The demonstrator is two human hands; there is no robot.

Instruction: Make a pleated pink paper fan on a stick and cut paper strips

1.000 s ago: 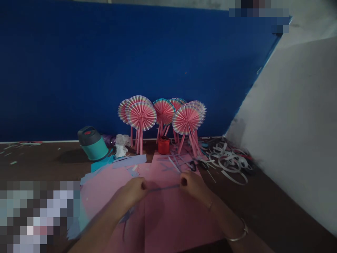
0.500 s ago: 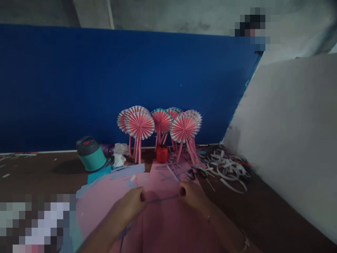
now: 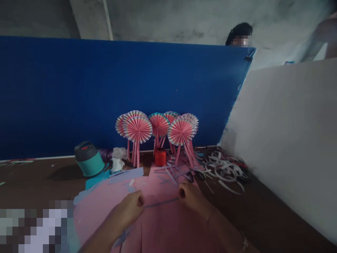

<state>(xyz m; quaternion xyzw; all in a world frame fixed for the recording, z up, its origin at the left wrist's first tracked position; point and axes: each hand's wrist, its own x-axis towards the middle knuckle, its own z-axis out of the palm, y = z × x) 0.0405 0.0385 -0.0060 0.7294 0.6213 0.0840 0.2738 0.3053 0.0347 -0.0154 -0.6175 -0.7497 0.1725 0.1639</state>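
A thin dark paper strip (image 3: pixel 162 202) stretches between my two hands, just over the pink paper sheets (image 3: pixel 163 225). Its left end is pinched in my left hand (image 3: pixel 134 203), whose fingers are closed. My right hand (image 3: pixel 188 195), with a bracelet at the wrist, is closed on the other end. Beyond my right hand lie loose purple paper strips (image 3: pixel 173 174) and the dark handles of what look like scissors (image 3: pixel 189 176). Round pleated pink paper fans (image 3: pixel 137 130) on pink paper sticks stand farther back, against the blue panel.
A red container (image 3: pixel 160 157) stands before the fans. To the left are a teal jug with a dark lid (image 3: pixel 90 160) and crumpled white tissue (image 3: pixel 117 163). Curled white paper strips (image 3: pixel 226 167) pile up at right by the pale wall (image 3: pixel 289 123). A person's head (image 3: pixel 239 35) shows above the blue panel (image 3: pixel 79 88).
The camera view has tilted slightly, so the scene sits a little lower and to the left. Both hands keep their hold on the paper strip. The person behind the panel has moved slightly.
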